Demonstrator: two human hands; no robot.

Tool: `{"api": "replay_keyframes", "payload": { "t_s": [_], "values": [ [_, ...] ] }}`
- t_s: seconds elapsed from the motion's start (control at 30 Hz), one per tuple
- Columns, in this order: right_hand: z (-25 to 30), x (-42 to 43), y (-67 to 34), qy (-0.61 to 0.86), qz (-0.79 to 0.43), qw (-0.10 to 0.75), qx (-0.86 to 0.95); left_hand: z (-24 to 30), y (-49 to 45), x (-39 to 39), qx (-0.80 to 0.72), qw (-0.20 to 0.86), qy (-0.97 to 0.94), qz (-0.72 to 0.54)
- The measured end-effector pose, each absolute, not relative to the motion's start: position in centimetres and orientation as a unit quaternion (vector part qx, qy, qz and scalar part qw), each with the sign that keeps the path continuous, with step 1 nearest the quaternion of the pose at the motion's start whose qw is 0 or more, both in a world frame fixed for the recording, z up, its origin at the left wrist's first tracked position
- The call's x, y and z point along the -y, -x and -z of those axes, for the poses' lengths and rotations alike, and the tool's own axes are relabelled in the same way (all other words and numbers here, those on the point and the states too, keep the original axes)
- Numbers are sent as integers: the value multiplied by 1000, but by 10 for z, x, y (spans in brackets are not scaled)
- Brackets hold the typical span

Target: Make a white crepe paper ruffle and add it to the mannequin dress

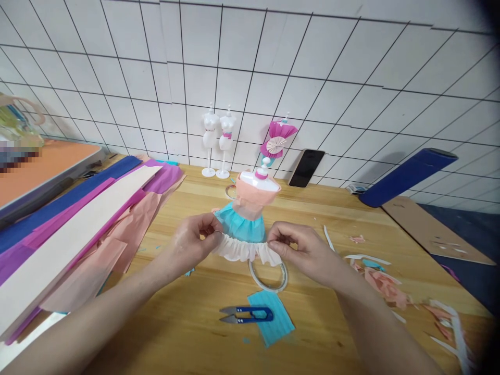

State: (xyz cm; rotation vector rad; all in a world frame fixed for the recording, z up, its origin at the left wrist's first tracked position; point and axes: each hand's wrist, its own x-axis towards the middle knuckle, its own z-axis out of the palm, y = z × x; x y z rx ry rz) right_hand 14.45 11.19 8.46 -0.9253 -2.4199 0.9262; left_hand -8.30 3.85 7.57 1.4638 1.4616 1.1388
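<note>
A white gathered ruffle strip (244, 250), looking like crepe paper, is stretched between both hands in front of a small dress form (258, 190). The form wears a peach top and a turquoise gathered skirt (242, 224). My left hand (197, 237) pinches the ruffle's left end beside the skirt. At the other end, my right hand (295, 245) pinches it between thumb and fingers. Just below the ruffle lies a roll of tape (269, 286). Blue thread snips (246, 314) rest partly on a turquoise paper piece (277, 328) nearer to me.
Coloured paper sheets (78, 229) spread along the left. Two bare white mini dress forms (219, 135), one in magenta (279, 140) and a phone (307, 167) stand by the tiled wall. On the right are a blue roll (406, 177), a brown board (437, 229) and paper scraps (386, 286).
</note>
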Motion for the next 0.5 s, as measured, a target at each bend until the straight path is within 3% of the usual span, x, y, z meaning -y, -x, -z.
{"api": "replay_keyframes", "payload": {
  "t_s": [0.5],
  "values": [
    [-80, -113, -148, 354, -350, 192, 846, -70, 80, -27, -568, 398, -584, -423]
  ]
}}
